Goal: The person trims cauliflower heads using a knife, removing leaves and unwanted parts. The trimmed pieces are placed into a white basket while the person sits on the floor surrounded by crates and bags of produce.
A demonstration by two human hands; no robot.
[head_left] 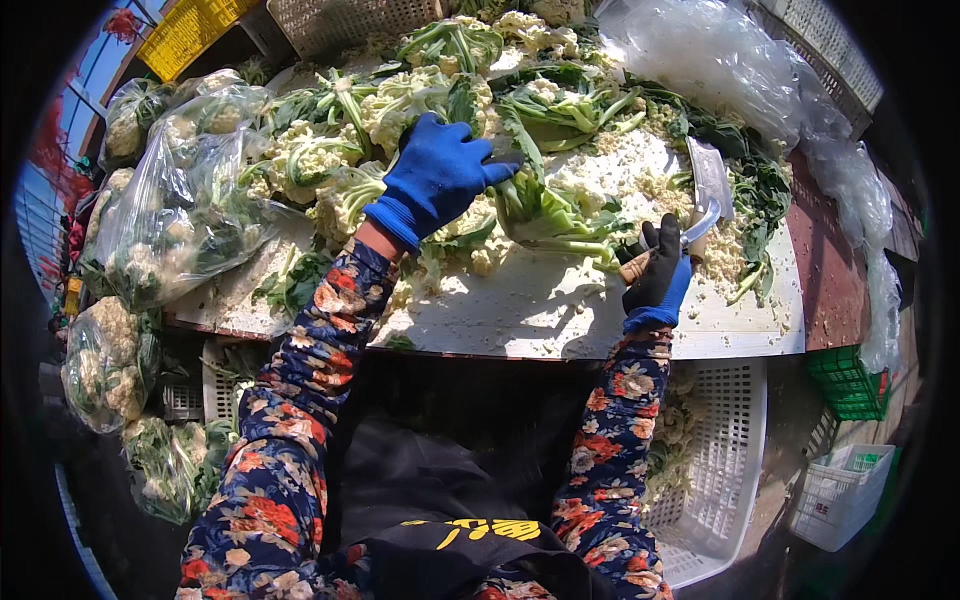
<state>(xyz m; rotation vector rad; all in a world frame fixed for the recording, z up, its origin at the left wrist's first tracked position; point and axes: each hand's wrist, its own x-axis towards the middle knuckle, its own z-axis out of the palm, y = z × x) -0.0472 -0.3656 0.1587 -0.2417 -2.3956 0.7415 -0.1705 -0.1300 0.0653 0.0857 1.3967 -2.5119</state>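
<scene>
My left hand [442, 172], in a blue work glove, reaches over the pile of cauliflower. Its thumb spreads to the right and its fingertips are at a cauliflower head [397, 101]; whether they grip it is hidden. In my right hand [660, 270], gloved in blue and black, is a curved knife [705, 223] with a wooden handle. Just beyond that blade a broad cleaver [707, 172] lies among crumbs and leaves. Between my hands rests a leafy green cauliflower stalk [544, 214] on the white board [480, 307].
Plastic-bagged cauliflower [187, 202] crowds the left side. Clear plastic bags [712, 67] are heaped at the back right. Below the table's right part stands a white slotted basket [720, 465] with cauliflower in it. A yellow crate [187, 34] is at the far left, a green crate [847, 382] at right.
</scene>
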